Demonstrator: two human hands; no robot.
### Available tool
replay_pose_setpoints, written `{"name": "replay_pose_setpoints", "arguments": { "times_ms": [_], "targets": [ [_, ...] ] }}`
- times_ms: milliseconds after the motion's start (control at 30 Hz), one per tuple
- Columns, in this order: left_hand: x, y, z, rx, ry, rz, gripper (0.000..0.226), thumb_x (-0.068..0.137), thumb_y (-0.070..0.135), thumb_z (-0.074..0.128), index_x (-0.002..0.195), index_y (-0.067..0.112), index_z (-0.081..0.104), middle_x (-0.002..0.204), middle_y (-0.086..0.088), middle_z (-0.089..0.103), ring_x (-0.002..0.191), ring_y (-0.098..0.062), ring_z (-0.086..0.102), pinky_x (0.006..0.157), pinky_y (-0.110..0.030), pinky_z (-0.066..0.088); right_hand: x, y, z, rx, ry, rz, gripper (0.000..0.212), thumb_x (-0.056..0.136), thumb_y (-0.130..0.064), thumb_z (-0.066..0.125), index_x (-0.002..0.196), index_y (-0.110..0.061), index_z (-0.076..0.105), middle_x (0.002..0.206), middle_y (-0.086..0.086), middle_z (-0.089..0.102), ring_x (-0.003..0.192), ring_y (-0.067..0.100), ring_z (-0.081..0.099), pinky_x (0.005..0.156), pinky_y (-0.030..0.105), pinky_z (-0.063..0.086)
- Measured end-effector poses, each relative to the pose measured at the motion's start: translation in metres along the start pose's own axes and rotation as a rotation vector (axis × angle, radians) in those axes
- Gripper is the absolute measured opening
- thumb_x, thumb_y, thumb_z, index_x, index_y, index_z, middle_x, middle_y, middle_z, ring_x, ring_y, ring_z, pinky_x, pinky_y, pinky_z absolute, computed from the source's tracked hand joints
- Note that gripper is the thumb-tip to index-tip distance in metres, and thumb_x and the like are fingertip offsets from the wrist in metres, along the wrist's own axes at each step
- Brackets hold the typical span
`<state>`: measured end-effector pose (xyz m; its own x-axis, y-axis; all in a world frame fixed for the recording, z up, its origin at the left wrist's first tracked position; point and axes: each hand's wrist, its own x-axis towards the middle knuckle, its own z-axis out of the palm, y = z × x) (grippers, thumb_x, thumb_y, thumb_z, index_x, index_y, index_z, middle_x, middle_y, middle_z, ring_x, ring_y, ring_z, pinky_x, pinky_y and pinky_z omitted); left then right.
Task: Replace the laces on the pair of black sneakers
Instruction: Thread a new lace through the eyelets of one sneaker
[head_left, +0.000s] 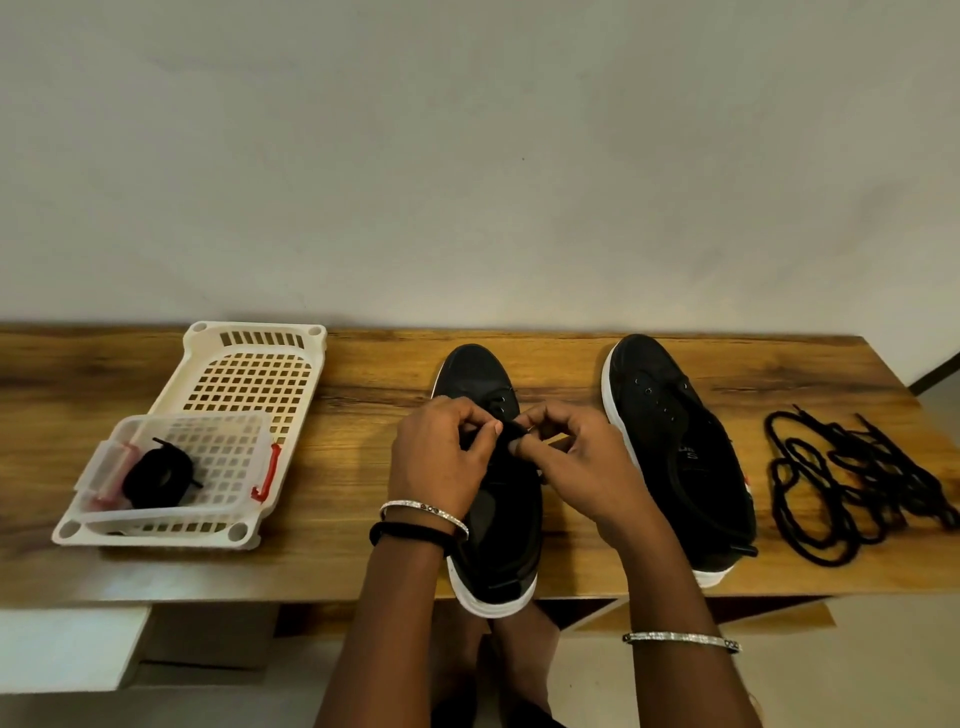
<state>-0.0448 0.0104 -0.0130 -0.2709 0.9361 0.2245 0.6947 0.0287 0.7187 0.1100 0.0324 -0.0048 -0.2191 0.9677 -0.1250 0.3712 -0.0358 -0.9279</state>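
Two black sneakers with white soles stand on the wooden table, toes pointing away from me. Over the left sneaker (480, 371) both hands work at the eyelets. My left hand (441, 457) and my right hand (576, 462) each pinch a black lace (511, 434) between thumb and fingers above the tongue. The right sneaker (675, 447) stands unlaced, its eyelets bare. A heap of loose black laces (852, 483) lies to its right. A coiled black lace (158, 475) sits in a small clear basket (228, 452).
The small clear basket rests inside a larger white perforated tray (249, 374) at the left of the table (337, 467). A plain wall rises directly behind the table. The table's near edge runs just below the sneakers' heels.
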Motion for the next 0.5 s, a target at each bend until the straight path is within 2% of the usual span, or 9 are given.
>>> {"name": "replay_pose_setpoints", "arguments": {
  "times_ms": [133,300,400,500],
  "targets": [
    [-0.001,0.002,0.008,0.04,0.026,-0.039,0.007,0.087,0.026,0.073,0.084,0.021,0.075,0.085,0.007,0.069,0.076,-0.007,0.061,0.064,-0.021,0.048,-0.002,0.0,-0.003,0.092,-0.036,0.02,0.013,0.089,-0.009,0.071,0.095,-0.02,0.075,0.095,0.005,0.072,0.086,0.013,0.069,0.066,0.021,0.055],
    [-0.001,0.005,0.016,0.073,0.019,-0.091,0.007,0.089,0.026,0.071,0.086,0.02,0.074,0.089,0.005,0.069,0.08,-0.009,0.062,0.066,-0.021,0.044,0.0,0.002,-0.003,0.158,-0.053,0.058,0.013,0.09,-0.01,0.07,0.096,-0.019,0.077,0.095,0.008,0.071,0.089,0.02,0.071,0.07,0.026,0.059],
    [-0.001,0.005,0.016,0.009,0.023,-0.113,0.005,0.087,0.023,0.074,0.086,0.018,0.076,0.084,0.005,0.072,0.076,-0.008,0.063,0.063,-0.016,0.042,-0.001,0.003,-0.003,0.193,-0.053,0.066,0.011,0.089,-0.011,0.073,0.097,-0.018,0.077,0.096,0.009,0.071,0.089,0.02,0.072,0.068,0.024,0.057],
    [-0.002,0.005,0.014,-0.06,0.036,-0.142,0.003,0.085,0.019,0.076,0.086,0.018,0.079,0.081,0.006,0.074,0.071,-0.003,0.062,0.061,-0.009,0.041,-0.003,0.0,-0.004,0.226,-0.067,0.089,0.008,0.088,-0.025,0.076,0.096,-0.022,0.077,0.097,0.006,0.071,0.087,0.015,0.071,0.071,0.024,0.058]
  ]
}}
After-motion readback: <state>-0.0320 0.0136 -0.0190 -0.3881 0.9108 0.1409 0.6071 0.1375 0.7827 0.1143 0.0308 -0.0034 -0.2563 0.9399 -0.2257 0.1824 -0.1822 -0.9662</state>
